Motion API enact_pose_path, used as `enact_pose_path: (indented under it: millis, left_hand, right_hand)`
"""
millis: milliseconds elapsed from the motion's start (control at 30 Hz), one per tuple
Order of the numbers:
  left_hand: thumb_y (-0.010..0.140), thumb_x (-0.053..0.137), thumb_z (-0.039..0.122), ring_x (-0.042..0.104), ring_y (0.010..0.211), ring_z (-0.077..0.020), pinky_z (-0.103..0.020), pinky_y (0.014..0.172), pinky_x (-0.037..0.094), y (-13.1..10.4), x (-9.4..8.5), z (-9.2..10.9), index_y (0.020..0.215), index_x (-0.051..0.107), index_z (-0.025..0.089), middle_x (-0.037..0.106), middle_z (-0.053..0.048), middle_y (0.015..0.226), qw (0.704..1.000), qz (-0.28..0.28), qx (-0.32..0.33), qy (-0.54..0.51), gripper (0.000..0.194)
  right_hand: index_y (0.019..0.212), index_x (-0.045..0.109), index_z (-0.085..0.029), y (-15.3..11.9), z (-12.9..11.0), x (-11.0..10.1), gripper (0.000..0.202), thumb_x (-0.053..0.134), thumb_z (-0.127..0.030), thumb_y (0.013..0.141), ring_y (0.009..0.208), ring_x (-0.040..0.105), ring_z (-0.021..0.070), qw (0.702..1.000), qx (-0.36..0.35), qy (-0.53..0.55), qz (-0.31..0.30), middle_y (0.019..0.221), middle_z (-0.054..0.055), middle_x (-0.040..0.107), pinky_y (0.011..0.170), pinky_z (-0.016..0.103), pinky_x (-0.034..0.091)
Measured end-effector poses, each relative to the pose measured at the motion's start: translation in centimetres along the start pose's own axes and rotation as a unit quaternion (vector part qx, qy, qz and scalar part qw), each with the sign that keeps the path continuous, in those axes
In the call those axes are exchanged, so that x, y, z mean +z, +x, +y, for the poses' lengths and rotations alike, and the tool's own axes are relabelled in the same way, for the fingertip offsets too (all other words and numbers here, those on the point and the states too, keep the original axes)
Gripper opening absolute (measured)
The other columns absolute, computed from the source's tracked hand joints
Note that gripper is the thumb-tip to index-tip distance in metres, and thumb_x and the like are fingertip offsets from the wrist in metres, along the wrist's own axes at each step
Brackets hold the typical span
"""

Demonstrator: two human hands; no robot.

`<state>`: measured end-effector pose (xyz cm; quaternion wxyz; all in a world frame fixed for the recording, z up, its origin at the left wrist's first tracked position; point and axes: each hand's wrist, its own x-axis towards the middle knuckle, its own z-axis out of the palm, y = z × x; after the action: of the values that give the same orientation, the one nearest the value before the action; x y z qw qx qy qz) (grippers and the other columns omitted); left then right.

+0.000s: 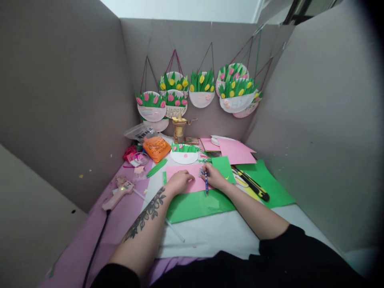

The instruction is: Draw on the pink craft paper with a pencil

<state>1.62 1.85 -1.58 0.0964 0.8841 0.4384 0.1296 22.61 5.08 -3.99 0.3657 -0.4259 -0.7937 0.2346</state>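
A pink paper sheet [177,169] lies over a larger green sheet [198,208] in front of me. My left hand [180,182] rests on the pink paper, its fingers slightly bent and pressing on it, holding nothing. My right hand [212,175] is closed around a blue patterned pencil [206,185] above the right part of the pink paper. A small greyish piece [201,172] shows beside the right fingertips; what it is I cannot make out. Just beyond the hands lies a paper-plate basket [184,158] with green paper leaves and pink flowers.
A glue gun [120,194] with a lit light lies left, its cord running toward me. A yellow-black utility knife [252,184] rests right on green paper [274,188]. An orange bag [157,148], green strips [157,168] and pink sheets [237,151] lie behind. Several plate baskets [202,99] hang on the back panel.
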Motion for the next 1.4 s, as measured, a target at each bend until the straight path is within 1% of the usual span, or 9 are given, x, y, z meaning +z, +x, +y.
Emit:
enact_pose_path:
  millis: [100,233,433,600,833,1067,1233,1333,1400]
  left_hand:
    - [0.087,0.04,0.026,0.054,0.095,-0.0195,-0.031,0.085,0.041,0.0,-0.2,0.3,0.112,0.062,0.029,0.058,-0.007,0.101,0.999,-0.018,-0.01,0.028,0.033]
    - [0.089,0.038,0.032,0.053,0.096,-0.022,-0.037,0.084,0.04,-0.2,-0.4,0.6,0.114,0.059,0.035,0.056,-0.006,0.102,0.999,-0.025,-0.018,0.045,0.033]
    - [0.089,0.037,0.033,0.052,0.096,-0.023,-0.038,0.084,0.039,-0.2,-0.6,0.7,0.115,0.059,0.035,0.054,-0.007,0.104,0.998,-0.052,-0.015,0.038,0.034]
    - [0.089,0.036,0.035,0.051,0.097,-0.0236,-0.04,0.085,0.038,-0.2,-0.6,0.9,0.114,0.059,0.035,0.053,-0.007,0.105,0.997,-0.06,-0.022,0.039,0.034]
    - [0.088,0.037,0.033,0.05,0.097,-0.0237,-0.041,0.087,0.038,-0.2,-0.6,1.0,0.112,0.06,0.034,0.053,-0.007,0.104,0.998,-0.056,-0.027,0.025,0.033]
    - [0.087,0.038,0.03,0.05,0.097,-0.0229,-0.04,0.089,0.037,-0.1,-0.7,1.1,0.112,0.061,0.032,0.052,-0.007,0.105,0.997,-0.062,-0.038,0.014,0.033]
    - [0.087,0.039,0.03,0.051,0.095,-0.0233,-0.04,0.087,0.038,-0.1,-0.5,0.8,0.114,0.06,0.033,0.053,-0.007,0.103,0.998,-0.06,-0.024,0.022,0.035]
    - [0.087,0.038,0.029,0.052,0.095,-0.0231,-0.04,0.087,0.039,0.0,-0.4,0.8,0.113,0.06,0.033,0.053,-0.007,0.102,0.998,-0.056,-0.024,0.024,0.034]
    - [0.087,0.039,0.029,0.052,0.095,-0.0227,-0.039,0.087,0.038,0.0,-0.4,0.8,0.113,0.061,0.033,0.053,-0.007,0.102,0.998,-0.054,-0.026,0.022,0.034]
  right_hand:
    - [0.073,0.039,-0.021,0.3,-0.1,0.3,0.018,0.053,-0.015,0.065,0.059,0.039,0.0115,0.999,-0.033,-0.037,0.015,0.066,-0.004,0.044,0.056,0.023,0.031]
    - [0.071,0.038,-0.021,0.4,-0.6,0.5,0.014,0.051,-0.016,0.068,0.058,0.038,0.0115,0.996,-0.064,-0.054,0.012,0.064,-0.003,0.043,0.055,0.023,0.031]
    - [0.071,0.037,-0.021,0.6,-1.0,0.8,0.014,0.044,-0.01,0.069,0.058,0.039,0.0119,0.994,-0.088,-0.057,-0.008,0.063,-0.003,0.044,0.056,0.023,0.031]
    - [0.069,0.037,-0.02,1.0,-1.1,1.1,0.015,0.045,-0.008,0.068,0.061,0.041,0.0124,0.991,-0.124,-0.055,-0.008,0.064,-0.002,0.047,0.058,0.024,0.03]
    - [0.07,0.04,-0.02,1.0,-1.0,0.9,0.015,0.045,-0.007,0.064,0.062,0.041,0.0129,0.992,-0.112,-0.048,-0.023,0.067,-0.001,0.05,0.058,0.024,0.03]
    - [0.068,0.04,-0.02,1.2,-1.6,0.9,0.014,0.043,-0.007,0.065,0.063,0.042,0.0134,0.994,-0.095,-0.046,-0.037,0.064,-0.001,0.047,0.061,0.025,0.032]
    - [0.069,0.041,-0.02,1.1,-1.8,0.8,0.015,0.042,-0.006,0.067,0.062,0.043,0.013,0.994,-0.096,-0.028,-0.048,0.065,-0.002,0.047,0.061,0.025,0.033]
    - [0.068,0.041,-0.02,1.3,-1.3,1.1,0.012,0.045,-0.009,0.069,0.063,0.043,0.013,0.994,-0.1,-0.031,-0.031,0.065,-0.002,0.048,0.061,0.025,0.033]
    - [0.069,0.041,-0.02,1.7,-0.7,1.2,0.011,0.049,-0.014,0.07,0.063,0.043,0.013,0.996,-0.079,-0.027,0.01,0.067,-0.002,0.049,0.062,0.025,0.033]
